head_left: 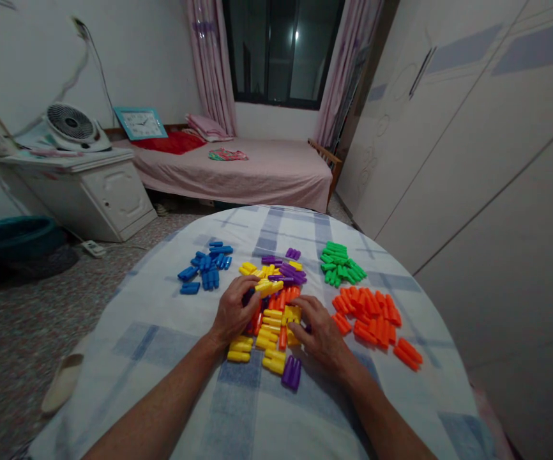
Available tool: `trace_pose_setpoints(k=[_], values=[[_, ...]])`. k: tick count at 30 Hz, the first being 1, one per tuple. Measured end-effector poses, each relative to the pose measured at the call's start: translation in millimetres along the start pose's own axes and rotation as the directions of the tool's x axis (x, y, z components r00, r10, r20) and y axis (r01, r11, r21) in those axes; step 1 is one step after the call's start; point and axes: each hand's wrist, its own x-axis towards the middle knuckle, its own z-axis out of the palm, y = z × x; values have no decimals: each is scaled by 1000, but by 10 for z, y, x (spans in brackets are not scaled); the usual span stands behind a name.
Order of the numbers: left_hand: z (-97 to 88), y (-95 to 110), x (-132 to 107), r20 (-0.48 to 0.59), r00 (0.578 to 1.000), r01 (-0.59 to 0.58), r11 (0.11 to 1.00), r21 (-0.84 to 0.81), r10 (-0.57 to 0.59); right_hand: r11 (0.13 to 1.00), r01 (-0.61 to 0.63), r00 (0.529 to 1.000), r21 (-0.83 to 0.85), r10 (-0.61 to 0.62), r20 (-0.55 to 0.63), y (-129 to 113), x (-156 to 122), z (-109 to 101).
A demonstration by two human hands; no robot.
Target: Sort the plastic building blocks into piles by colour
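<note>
My left hand (233,312) rests on the middle of a heap of plastic pegs, its fingers curled beside a dark purple peg (248,296). Whether it grips that peg is hidden. My right hand (319,335) lies over yellow pegs (292,314), its fingertips against them and close to a purple peg (308,328). Mixed yellow, orange and purple pegs fill the space between my hands. Apart from them lie a blue group (204,267), a green group (338,264) and an orange group (365,313). A purple pair (291,373) sits near my right wrist.
The pegs lie on a round table under a white checked cloth (161,364). A tall wardrobe (487,160) stands at the right, with a pink bed (257,179) beyond the table. A white cabinet (85,191) holding a fan stands at the left, and a slipper (62,383) lies on the floor.
</note>
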Motion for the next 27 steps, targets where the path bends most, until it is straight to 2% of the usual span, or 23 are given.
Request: trace_pose_setpoints(k=[4, 6, 8, 13, 17, 21, 27], values=[[-3, 6, 17, -60, 984, 165, 986, -30, -166, 992, -103, 991, -69, 97, -95, 51, 25, 115], [6, -15, 19, -19, 969, 246, 968, -54, -247, 981, -161, 983, -110, 150, -101, 60, 46, 169], [14, -37, 16, 51, 958, 285, 954, -94, -281, 970, -195, 979, -145, 183, -94, 56, 74, 210], [-2, -28, 10, 149, 957, 269, 954, -135, -249, 968, -189, 982, -168, 182, -52, 20, 144, 208], [-21, 22, 16, 190, 957, 246, 960, -133, -219, 990, -125, 992, -67, 125, -1, -23, 178, 161], [-6, 54, 12, 197, 958, 237, 963, -126, -210, 993, -86, 995, 76, 89, -40, -45, 194, 177], [10, 82, 11, 195, 958, 237, 963, -129, -210, 983, -110, 987, 146, 125, -99, -2, 204, 246]])
